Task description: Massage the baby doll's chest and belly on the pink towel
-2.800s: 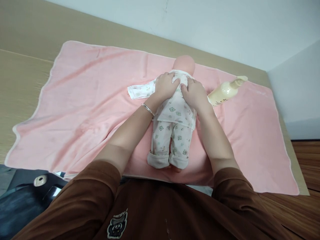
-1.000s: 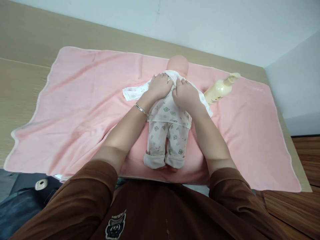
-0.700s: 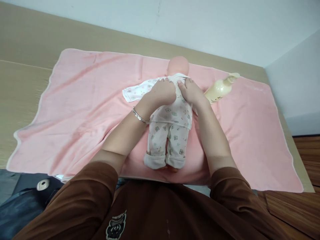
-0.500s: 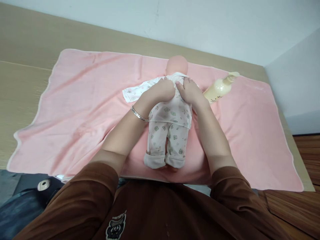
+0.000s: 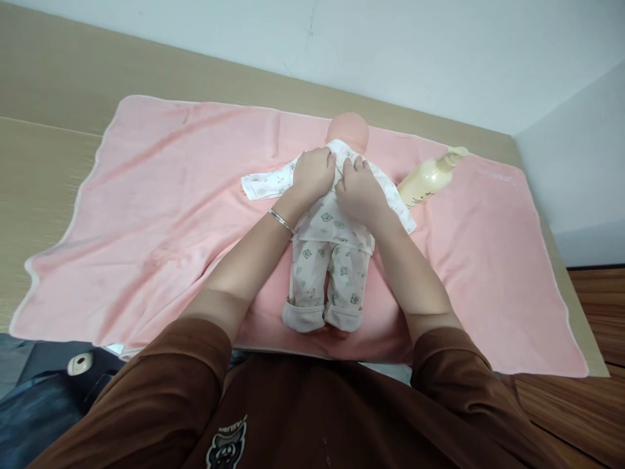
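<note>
Doll (image 5: 333, 218) under both hands on blanket (image 5: 170, 208), head past them at 12 o'clock, legs toward 6. Left hand (image 5: 314, 174) and right hand (image 5: 364, 192) just apart on its upper shirt, can't tell if gripping cloth. Bottle (image 5: 428, 180) near, doll's 2 o'clock.

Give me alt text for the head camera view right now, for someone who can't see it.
A person's left hand and right hand touch the upper part of the white patterned shirt on a doll. The doll lies on a wrinkled pink blanket, with a pale yellow pump bottle to its right in the picture.
</note>
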`<state>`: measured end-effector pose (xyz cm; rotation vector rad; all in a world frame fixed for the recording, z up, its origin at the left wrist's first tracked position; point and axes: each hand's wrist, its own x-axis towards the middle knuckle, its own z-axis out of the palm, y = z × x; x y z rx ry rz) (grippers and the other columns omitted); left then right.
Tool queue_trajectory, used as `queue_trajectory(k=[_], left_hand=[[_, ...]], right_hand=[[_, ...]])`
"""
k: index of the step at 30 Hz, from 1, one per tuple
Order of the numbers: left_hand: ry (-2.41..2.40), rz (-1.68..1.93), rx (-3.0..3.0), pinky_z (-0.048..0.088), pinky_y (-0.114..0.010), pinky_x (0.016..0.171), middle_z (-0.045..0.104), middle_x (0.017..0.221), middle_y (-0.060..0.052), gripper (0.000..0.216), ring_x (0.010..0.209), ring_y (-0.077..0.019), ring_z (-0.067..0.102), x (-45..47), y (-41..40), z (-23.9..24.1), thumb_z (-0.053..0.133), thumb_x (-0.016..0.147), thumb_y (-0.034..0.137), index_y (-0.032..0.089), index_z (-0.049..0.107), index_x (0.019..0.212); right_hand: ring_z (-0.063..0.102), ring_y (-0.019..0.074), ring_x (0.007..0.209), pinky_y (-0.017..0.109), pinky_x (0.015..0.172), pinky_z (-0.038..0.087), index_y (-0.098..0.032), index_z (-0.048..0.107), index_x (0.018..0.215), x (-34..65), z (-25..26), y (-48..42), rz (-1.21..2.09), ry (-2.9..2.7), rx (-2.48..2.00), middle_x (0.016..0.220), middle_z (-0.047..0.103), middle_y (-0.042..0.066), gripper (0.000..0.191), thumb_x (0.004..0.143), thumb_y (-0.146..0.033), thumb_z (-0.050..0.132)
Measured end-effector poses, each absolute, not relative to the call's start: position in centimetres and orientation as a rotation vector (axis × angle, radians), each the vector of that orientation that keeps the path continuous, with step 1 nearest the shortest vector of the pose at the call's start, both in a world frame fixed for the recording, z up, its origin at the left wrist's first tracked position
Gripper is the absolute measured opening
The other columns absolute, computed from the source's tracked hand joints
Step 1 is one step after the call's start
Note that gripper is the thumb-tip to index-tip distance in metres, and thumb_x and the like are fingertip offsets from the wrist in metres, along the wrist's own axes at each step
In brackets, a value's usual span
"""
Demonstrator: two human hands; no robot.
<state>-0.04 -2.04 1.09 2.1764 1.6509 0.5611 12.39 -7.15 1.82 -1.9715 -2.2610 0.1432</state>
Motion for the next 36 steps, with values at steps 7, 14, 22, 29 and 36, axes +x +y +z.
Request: queue_trajectory(k=[7, 14, 22, 29, 36], left_hand=[[1.560, 0.309, 2.360, 0.049, -0.048, 0.128, 0.063, 0.161, -0.025, 0.053, 0.150, -0.0359, 0.061, 0.2, -5.0, 3.6, 0.037, 0.109, 0.017, 0.006, 0.056, 0.158], [1.400, 0.498, 2.319, 0.044, -0.047, 0.133, 0.070, 0.153, -0.019, 0.048, 0.148, -0.0298, 0.063, -0.8, -1.3, 1.0, 0.032, 0.111, 0.018, 0.013, 0.069, 0.141], [1.520, 0.395, 2.307, 0.042, -0.053, 0.135, 0.067, 0.153, -0.027, 0.049, 0.155, -0.0381, 0.058, -0.4, -2.9, 2.3, 0.030, 0.112, 0.020, 0.005, 0.067, 0.140], [1.514, 0.334, 2.326, 0.051, -0.048, 0.127, 0.071, 0.146, -0.023, 0.043, 0.143, -0.0353, 0.067, 0.0, -4.4, 3.6, 0.040, 0.106, 0.011, 0.008, 0.069, 0.137], [1.480, 0.593, 2.196, 0.047, -0.048, 0.130, 0.073, 0.152, -0.018, 0.049, 0.141, -0.0299, 0.066, -0.3, -0.7, 0.5, 0.031, 0.110, 0.022, 0.015, 0.072, 0.136]], right_hand=[[0.036, 0.0432, 0.172, 0.065, 0.140, 0.030, 0.005, 0.040, 0.168, 16.1, 0.6, -3.2, 0.268, -2.001, -2.091, 0.178, 0.039, 0.034, 0.075, 0.114, -0.045, 0.029], [0.031, 0.0507, 0.172, 0.073, 0.137, 0.030, 0.006, 0.029, 0.173, 13.0, 2.2, -7.4, 0.198, -2.252, -2.072, 0.182, 0.030, 0.036, 0.076, 0.111, -0.036, 0.034], [0.043, 0.0439, 0.167, 0.065, 0.136, 0.037, 0.002, 0.049, 0.162, 13.7, 2.3, -6.2, 0.273, -2.244, -1.948, 0.172, 0.050, 0.031, 0.064, 0.108, -0.030, 0.035], [0.043, 0.0411, 0.166, 0.064, 0.137, 0.033, -0.001, 0.037, 0.170, 16.3, 0.1, -3.4, 0.235, -2.045, -2.042, 0.176, 0.045, 0.031, 0.074, 0.114, -0.048, 0.026], [0.035, 0.0497, 0.170, 0.074, 0.135, 0.032, 0.001, 0.031, 0.174, 13.5, 1.4, -7.2, 0.129, -2.296, -1.954, 0.179, 0.037, 0.034, 0.074, 0.111, -0.038, 0.034]])
